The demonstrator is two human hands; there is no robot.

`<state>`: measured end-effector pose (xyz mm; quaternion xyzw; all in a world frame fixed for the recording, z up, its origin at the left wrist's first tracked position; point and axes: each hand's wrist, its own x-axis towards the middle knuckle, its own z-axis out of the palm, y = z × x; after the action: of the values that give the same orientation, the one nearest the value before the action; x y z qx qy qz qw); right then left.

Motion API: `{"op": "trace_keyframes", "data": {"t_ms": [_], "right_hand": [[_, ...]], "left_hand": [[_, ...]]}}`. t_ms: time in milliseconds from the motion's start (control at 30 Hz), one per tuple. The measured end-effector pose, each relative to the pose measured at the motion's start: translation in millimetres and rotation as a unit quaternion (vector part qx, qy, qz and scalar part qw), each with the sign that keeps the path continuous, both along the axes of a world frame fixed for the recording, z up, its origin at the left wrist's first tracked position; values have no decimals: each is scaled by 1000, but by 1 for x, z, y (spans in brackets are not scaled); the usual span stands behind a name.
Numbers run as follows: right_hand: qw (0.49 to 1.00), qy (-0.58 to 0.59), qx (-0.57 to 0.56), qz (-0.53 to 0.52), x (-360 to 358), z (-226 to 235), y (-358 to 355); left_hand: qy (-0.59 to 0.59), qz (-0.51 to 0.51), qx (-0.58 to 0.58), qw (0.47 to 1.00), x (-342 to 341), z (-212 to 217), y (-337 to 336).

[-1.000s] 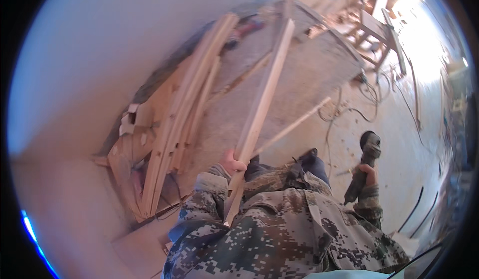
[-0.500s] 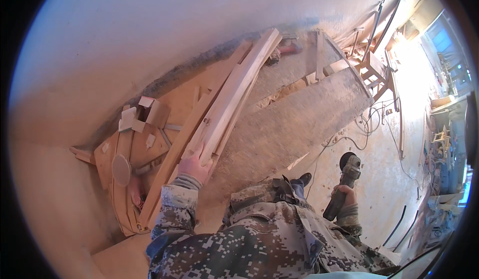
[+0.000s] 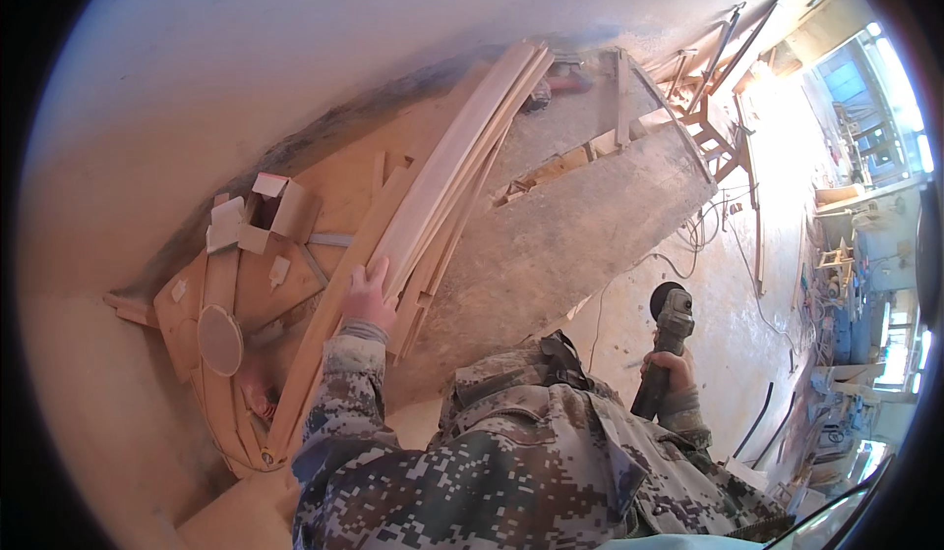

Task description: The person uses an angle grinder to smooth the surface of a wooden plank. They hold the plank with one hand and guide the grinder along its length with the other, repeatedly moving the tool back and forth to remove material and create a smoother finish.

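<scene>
My left hand (image 3: 371, 292) grips the near end of a long pale wooden board (image 3: 444, 162), its fingers over the top edge. The board slants away over the workbench (image 3: 580, 226), alongside other long wood pieces. Just right of it lies a notched strip of wood (image 3: 429, 296), apart from my fingers. My right hand (image 3: 674, 368) is wrapped round the body of an angle grinder (image 3: 673, 326), held off to the right beyond the bench. The grinder's dark round disc (image 3: 669, 299) points up and away from the wood.
Left of the boards are an open cardboard box (image 3: 275, 206), a round disc (image 3: 220, 341) and a red-handled tool (image 3: 258, 393). Another red tool (image 3: 567, 80) rests at the bench's far end. Cables (image 3: 693, 235) trail over the floor; a wooden stool (image 3: 723, 137) stands behind them.
The board under my left hand appears turned, its smooth face now up, and the notched strip now lies separately to its right. My right hand still holds the grinder; the whole view has shifted slightly.
</scene>
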<state>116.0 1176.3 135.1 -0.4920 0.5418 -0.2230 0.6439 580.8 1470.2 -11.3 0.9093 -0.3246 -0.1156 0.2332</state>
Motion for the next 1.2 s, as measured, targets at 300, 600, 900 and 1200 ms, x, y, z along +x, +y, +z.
{"op": "trace_keyframes", "data": {"t_ms": [300, 600, 900, 1200], "right_hand": [[999, 46, -21, 8, 8, 10, 7], [998, 53, 22, 19, 16, 15, -1], [998, 54, -21, 20, 31, 27, -3], [998, 59, -26, 0, 18, 33, 2]], "left_hand": [[-44, -17, -69, 997, -17, -6, 26], [-30, 34, -68, 997, -7, 13, -10], [303, 84, -278, 908, 70, -20, 11], [196, 54, -7, 979, 123, -104, 0]]}}
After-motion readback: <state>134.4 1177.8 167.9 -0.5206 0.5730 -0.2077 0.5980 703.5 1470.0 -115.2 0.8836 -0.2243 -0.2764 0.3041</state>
